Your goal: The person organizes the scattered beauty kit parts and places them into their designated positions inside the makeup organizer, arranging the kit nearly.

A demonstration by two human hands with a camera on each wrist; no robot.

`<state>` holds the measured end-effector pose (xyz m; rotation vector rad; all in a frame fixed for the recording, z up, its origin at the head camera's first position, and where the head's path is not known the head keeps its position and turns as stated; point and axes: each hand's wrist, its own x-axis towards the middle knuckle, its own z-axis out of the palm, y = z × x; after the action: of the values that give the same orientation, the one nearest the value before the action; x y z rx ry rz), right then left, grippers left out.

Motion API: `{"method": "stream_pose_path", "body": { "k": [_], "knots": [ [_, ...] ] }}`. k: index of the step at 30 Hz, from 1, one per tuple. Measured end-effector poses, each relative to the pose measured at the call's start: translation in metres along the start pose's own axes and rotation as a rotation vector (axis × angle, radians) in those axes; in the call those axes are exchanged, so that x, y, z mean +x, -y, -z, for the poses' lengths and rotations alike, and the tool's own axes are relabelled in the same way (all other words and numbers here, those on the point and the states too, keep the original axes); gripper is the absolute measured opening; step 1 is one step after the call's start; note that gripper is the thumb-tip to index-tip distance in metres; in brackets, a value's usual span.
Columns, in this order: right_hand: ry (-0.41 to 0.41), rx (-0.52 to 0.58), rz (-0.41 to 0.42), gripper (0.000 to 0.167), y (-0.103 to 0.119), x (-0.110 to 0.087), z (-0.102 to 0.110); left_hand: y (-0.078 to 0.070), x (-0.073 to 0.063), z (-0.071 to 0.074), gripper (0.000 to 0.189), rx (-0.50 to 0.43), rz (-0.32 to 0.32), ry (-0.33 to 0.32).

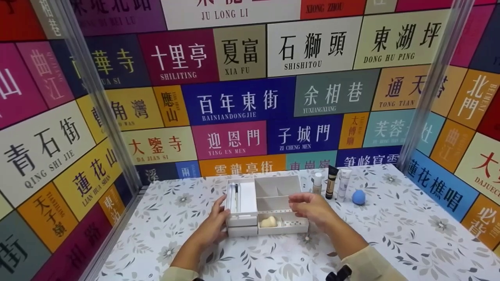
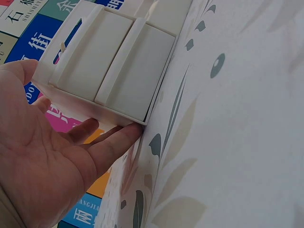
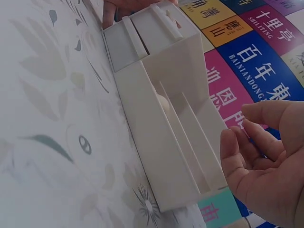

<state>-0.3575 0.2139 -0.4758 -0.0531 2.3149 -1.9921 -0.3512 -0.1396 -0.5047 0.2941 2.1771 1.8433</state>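
A white desktop organizer [image 1: 243, 231] stands on the patterned tabletop, with two small drawers [image 2: 137, 71] stacked at its front left. A slim brush [image 1: 236, 195] lies in the tray on top of the drawers. In the front right compartment sits a beige makeup sponge [image 1: 268, 222]. My left hand [image 1: 213, 222] rests along the organizer's left side, its extended fingers [image 2: 118, 145] touching the lower edge. Over the right-hand compartments hovers my right hand [image 1: 314, 208], fingers loosely bent and nothing between them; in the right wrist view it is apart from the organizer.
Behind and to the right of the organizer stand a small bottle [image 1: 317, 182], a black tube [image 1: 331, 183] and a pale tube [image 1: 343, 185]. A blue makeup sponge [image 1: 358, 197] is beside them. Panels printed with street names [image 1: 238, 99] enclose the table [image 1: 410, 234].
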Motion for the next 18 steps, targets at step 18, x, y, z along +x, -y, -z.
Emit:
{"method": "stream_pose_path", "body": {
  "k": [18],
  "knots": [
    [-0.091, -0.067, -0.008, 0.050, -0.019, -0.018, 0.083, 0.002, 0.003, 0.000, 0.065, -0.012, 0.025, -0.004]
  ]
}}
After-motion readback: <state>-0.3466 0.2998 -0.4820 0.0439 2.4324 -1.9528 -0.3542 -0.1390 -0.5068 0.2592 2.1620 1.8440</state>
